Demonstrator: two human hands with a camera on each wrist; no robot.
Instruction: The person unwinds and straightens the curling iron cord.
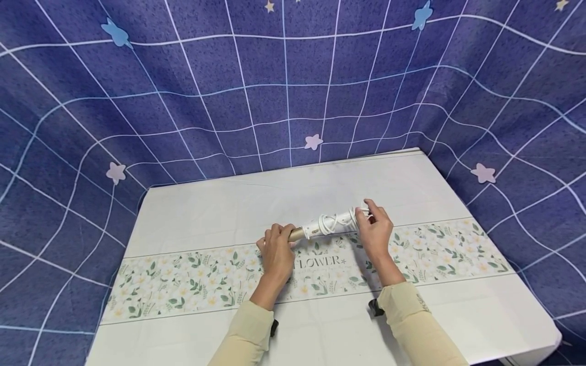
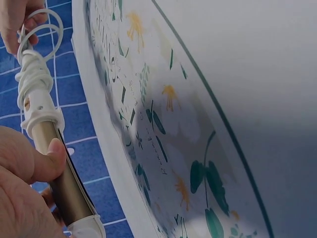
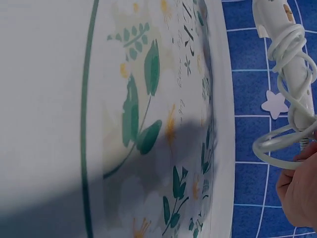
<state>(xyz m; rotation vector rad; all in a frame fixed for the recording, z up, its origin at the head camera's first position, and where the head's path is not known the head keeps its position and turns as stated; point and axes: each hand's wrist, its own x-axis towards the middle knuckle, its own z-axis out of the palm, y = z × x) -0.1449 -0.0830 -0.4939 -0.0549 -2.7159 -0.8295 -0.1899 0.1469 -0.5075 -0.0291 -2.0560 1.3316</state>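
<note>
A curling iron with a white handle [image 1: 315, 229] and a gold barrel [image 2: 72, 196] is held up crosswise over the table. My left hand [image 1: 278, 252] grips the barrel, thumb lying along it in the left wrist view; a white tip shows below that grip. Around the handle winds a white cord [image 3: 288, 47], with a loose loop near the handle's end. My right hand [image 1: 376, 235] pinches the cord there, where it leaves the handle; part of its fingers is cut off in the right wrist view.
The table wears a white cloth [image 1: 192, 213] with a band of flowers and printed lettering across it. A blue curtain [image 1: 256, 112] with a grid and stars surrounds the back and sides. Dark wrist straps [image 1: 375, 307] show below the sleeves.
</note>
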